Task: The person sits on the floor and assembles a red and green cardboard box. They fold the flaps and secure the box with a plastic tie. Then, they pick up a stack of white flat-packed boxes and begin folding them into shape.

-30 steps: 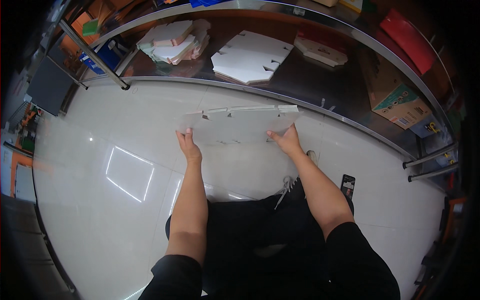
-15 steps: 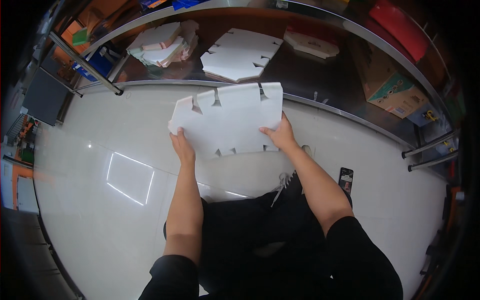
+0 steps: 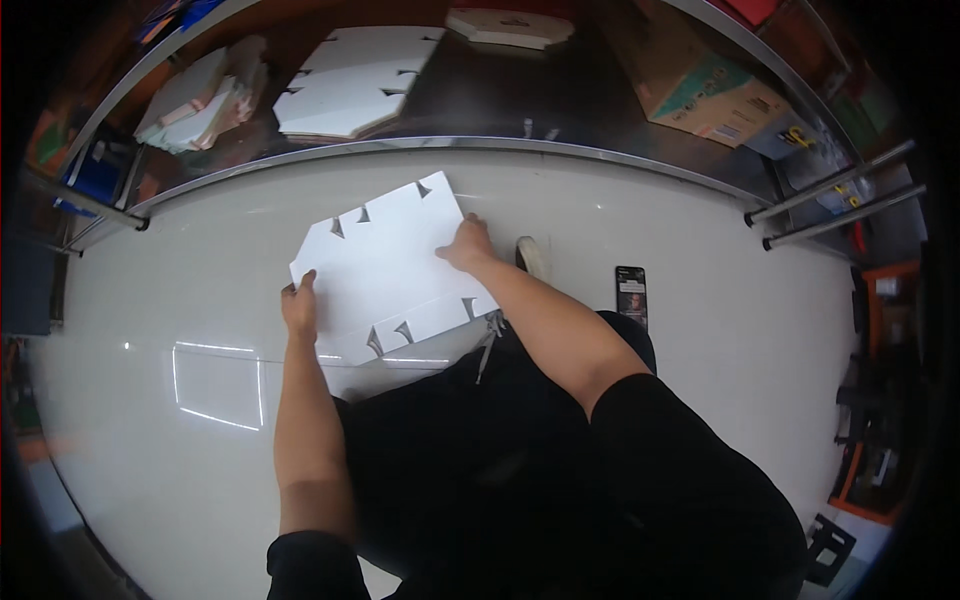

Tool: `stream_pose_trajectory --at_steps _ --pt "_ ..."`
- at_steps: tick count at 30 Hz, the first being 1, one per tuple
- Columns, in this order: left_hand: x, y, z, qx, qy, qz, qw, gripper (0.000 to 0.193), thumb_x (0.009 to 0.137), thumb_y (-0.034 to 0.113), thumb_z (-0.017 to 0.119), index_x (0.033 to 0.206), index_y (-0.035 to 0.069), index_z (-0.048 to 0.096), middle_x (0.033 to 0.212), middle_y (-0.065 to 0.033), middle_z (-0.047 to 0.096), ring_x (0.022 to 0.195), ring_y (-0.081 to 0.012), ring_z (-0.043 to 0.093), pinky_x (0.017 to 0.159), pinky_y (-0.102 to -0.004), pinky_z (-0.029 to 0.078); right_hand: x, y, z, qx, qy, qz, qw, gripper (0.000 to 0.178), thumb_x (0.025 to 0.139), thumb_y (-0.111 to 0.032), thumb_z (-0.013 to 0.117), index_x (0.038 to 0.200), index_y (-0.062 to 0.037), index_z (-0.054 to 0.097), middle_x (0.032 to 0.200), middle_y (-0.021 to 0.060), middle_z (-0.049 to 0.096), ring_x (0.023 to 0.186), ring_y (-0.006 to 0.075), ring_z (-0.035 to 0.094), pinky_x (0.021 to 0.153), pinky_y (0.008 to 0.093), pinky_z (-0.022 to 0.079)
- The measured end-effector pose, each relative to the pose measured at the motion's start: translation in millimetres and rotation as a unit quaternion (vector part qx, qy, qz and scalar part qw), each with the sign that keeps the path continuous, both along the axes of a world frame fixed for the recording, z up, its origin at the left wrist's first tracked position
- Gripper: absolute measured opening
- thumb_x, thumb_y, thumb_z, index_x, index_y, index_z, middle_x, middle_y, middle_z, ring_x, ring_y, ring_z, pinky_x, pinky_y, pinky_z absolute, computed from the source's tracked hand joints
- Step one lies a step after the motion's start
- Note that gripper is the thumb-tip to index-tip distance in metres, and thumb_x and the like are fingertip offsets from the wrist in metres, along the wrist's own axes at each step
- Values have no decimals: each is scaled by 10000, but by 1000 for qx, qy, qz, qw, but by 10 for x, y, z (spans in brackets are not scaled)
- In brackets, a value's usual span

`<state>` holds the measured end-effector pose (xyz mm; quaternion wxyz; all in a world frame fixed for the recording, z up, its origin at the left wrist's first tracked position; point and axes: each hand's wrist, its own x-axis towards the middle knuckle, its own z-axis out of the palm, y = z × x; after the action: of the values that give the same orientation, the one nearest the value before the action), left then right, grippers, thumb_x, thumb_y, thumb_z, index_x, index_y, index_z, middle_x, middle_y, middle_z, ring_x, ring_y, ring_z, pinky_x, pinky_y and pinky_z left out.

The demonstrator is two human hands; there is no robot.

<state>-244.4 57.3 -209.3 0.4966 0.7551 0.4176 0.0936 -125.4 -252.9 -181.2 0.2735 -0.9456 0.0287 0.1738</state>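
Observation:
Between my two hands is a flat white cardboard box blank [image 3: 385, 265], with notches cut along its far and near edges and clipped corners at its left end. My left hand [image 3: 300, 308] grips the left end, thumb on top and fingers underneath. At the right end my right hand [image 3: 468, 245] holds it the same way, thumb lying on the white face. The blank is tilted, its right side farther from me, above the floor and close to my knees. Whether it is one sheet or several cannot be seen.
A low metal shelf [image 3: 480, 145] runs across the far side. On it lie a stack of white blanks [image 3: 350, 85], a messier cardboard pile [image 3: 205, 100], a flat carton [image 3: 510, 28] and a brown cardboard box [image 3: 700, 90]. A phone [image 3: 631, 298] rests on the floor [image 3: 560, 210] at right.
My hands have lowered the box blank nearer to me and turned it counterclockwise. Its notched edges now lie flatter in view. The whole view has shifted rightward.

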Motion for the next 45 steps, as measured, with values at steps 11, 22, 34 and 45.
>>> stream_pose_trajectory --at_steps 11,22,34,45 --pt "89 107 127 -33 110 -51 992 512 799 361 732 1025 -98 709 1009 -174 700 939 -281 627 882 -401 489 8 6 12 -11 -19 -57 998 449 855 -124 688 1252 50 569 1317 203 511 1230 348 540 1046 417 475" --pt "109 89 57 7 169 -77 983 494 805 350 726 1039 -85 723 1042 -214 717 995 -305 652 903 -420 497 14 30 373 78 53 -60 994 495 852 -135 673 1283 69 538 1317 259 587 1267 364 567 1061 407 477" --pt "-31 338 233 -184 -212 128 951 481 897 273 639 1263 -38 615 1182 -159 655 999 -278 647 892 -405 510 15 -53 1101 350 -90 100 927 473 925 -196 696 1335 0 565 1287 231 643 1201 356 617 1034 397 474" --pt "-277 -312 723 17 -164 -104 981 485 836 102 648 1300 -30 600 1149 -112 691 1037 -232 644 887 -365 509 100 -378 355 156 -34 -17 987 503 897 -231 654 1309 51 589 1361 271 590 1303 434 538 1097 461 437"
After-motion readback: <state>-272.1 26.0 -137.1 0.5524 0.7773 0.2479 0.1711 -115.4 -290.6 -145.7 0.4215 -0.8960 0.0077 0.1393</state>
